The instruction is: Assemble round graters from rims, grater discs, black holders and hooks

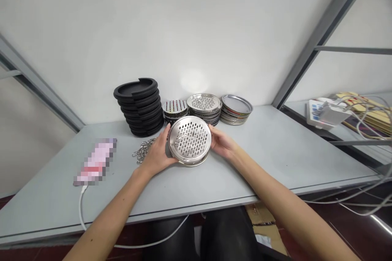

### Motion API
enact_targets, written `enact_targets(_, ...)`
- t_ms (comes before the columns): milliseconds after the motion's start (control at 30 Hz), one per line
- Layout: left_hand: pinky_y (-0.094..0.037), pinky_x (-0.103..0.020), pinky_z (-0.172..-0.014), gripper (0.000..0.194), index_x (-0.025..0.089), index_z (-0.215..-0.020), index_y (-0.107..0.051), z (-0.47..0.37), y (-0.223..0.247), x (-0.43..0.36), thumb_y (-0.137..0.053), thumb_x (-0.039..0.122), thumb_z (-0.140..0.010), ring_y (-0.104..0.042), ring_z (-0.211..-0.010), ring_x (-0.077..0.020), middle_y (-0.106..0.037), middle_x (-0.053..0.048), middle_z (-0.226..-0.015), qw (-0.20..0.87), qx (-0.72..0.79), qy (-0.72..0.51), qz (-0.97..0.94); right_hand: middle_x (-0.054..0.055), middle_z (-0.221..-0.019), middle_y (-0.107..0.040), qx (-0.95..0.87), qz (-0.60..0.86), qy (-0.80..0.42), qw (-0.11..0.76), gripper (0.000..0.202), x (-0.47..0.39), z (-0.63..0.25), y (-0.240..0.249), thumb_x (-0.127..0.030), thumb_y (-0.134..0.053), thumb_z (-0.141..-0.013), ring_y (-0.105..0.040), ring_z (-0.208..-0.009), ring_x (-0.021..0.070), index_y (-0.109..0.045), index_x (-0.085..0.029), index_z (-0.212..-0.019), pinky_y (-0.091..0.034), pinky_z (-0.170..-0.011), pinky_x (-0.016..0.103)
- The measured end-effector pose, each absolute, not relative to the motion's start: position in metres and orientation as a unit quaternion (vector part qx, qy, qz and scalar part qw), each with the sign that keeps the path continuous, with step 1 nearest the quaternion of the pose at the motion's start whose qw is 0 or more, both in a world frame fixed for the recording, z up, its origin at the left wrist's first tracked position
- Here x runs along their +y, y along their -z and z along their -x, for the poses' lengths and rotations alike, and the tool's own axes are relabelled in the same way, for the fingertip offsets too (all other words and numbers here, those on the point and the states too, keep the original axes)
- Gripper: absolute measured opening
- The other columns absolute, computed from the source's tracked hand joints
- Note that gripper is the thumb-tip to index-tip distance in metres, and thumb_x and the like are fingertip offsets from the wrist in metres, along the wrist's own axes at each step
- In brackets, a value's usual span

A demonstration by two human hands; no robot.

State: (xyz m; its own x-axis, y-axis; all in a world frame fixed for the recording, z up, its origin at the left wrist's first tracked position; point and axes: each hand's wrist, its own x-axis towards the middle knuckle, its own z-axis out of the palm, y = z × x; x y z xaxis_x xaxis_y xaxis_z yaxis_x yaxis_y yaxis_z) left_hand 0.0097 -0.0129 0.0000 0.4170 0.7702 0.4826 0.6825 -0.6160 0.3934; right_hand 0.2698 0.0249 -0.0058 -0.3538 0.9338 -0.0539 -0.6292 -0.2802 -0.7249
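A round metal disc with rows of slots [190,139] is held tilted above the front middle of the table, with another metal rim showing just under its lower edge. My left hand [157,153] grips its left side, thumb at the bottom left. On its right edge my right hand [223,142] has its fingers closed, partly behind the disc. Behind it stand a stack of small perforated discs [174,107], a stack of larger slotted discs [204,104] and a stack of plain round plates [236,105]. Metal clips or rings [143,151] lie beside my left hand.
A tall stack of black round rings [139,106] stands at the back left. A blurred phone [96,162] with a white cable lies on the table [260,171] at left. A power strip [321,114] and cables are at far right.
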Motion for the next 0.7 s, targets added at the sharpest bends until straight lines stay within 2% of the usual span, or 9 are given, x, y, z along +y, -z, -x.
enact_targets(200, -0.029, -0.051, -0.114, 0.128, 0.027, -0.152, 0.004, -0.013, -0.0062, -0.0172, -0.08, 0.059, -0.061, -0.025, -0.142, -0.0353, -0.018, -0.014, -0.158, 0.133, 0.451, -0.267, -0.841, -0.002, -0.077, -0.07, -0.3, 0.276, -0.755, 0.513, 0.014, 0.0251, -0.2704, 0.0039, -0.029, -0.074, -0.076, -0.063, -0.072, 0.0143, -0.066, -0.021, -0.085, -0.053, -0.073, 0.028)
enact_targets(333, -0.027, -0.051, -0.114, 0.129, 0.025, -0.152, 0.008, -0.0119, -0.0043, -0.0157, -0.077, 0.062, -0.062, -0.023, -0.143, -0.0348, -0.017, -0.015, -0.158, 0.143, 0.462, -0.269, -0.833, -0.001, -0.076, -0.07, -0.335, 0.305, -0.736, 0.503, 0.02, 0.0235, -0.2702, 0.0033, -0.035, -0.077, -0.073, -0.062, -0.071, 0.016, -0.067, -0.021, -0.083, -0.051, -0.073, 0.031)
enact_targets(533, -0.027, -0.051, -0.114, 0.125, 0.02, -0.153, -0.001, -0.0102, -0.0002, -0.0117, -0.074, 0.067, -0.062, -0.026, -0.142, -0.0353, -0.023, -0.017, -0.156, 0.139, 0.459, -0.26, -0.838, 0.003, -0.085, -0.073, -0.422, 0.392, -0.611, 0.544, 0.032, 0.0221, -0.2688, 0.0055, -0.041, -0.078, -0.068, -0.063, -0.078, 0.0175, -0.074, -0.019, -0.091, -0.048, -0.073, 0.03)
enact_targets(700, -0.028, -0.051, -0.113, 0.117, 0.019, -0.153, -0.009, -0.01, 0.0008, -0.0101, -0.071, 0.067, -0.066, -0.032, -0.139, -0.0359, -0.032, -0.017, -0.152, 0.137, 0.459, -0.262, -0.838, 0.003, -0.083, -0.073, -0.432, 0.415, -0.591, 0.541, 0.036, 0.023, -0.2687, 0.0064, -0.046, -0.074, -0.068, -0.062, -0.074, 0.0165, -0.074, -0.019, -0.091, -0.048, -0.071, 0.029)
